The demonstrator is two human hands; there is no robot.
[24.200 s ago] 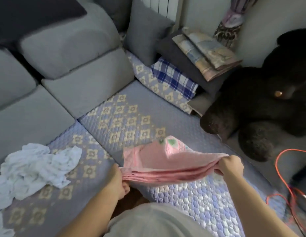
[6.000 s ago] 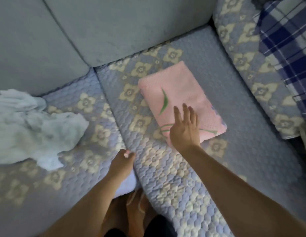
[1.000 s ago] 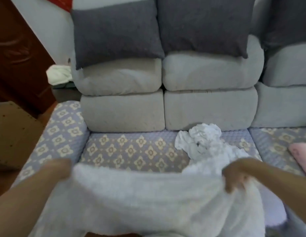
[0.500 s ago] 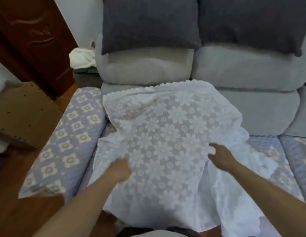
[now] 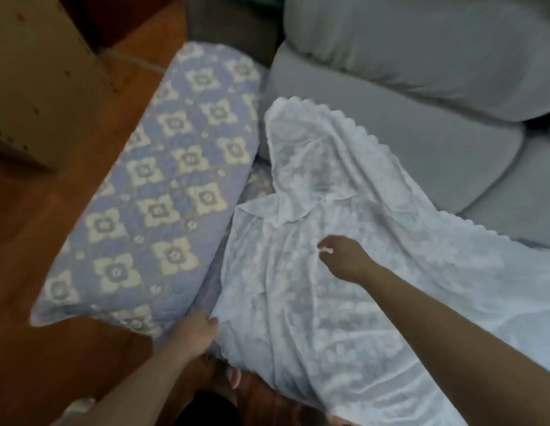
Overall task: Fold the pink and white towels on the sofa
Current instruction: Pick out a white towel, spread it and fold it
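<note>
Floor: bare wood on the far left, with a brown box at its far edge.
Armrest: patterned quilted cover, running near to far, bounding the seat on the left.
Left hand: down at the near left corner of the towel, fingers curled at its edge. It looks like a grip on the hem, likely to pin or tug that corner square, though the fingertips are partly hidden.
Towel: white and lacy, spread over the left seat beside the armrest. Its far scalloped edge rides up against the back cushion, its near part hangs off the seat front. The long axis seems to run left to right, off the frame at right. It is creased and bunched, not yet flat.
Right hand: mid-towel, pinching a small pucker of cloth, probably to pull out a wrinkle before folding.
Hands: well apart, each on the towel.
Cushion: grey, propping up the far hem.
Pink towel: not in view.
</note>
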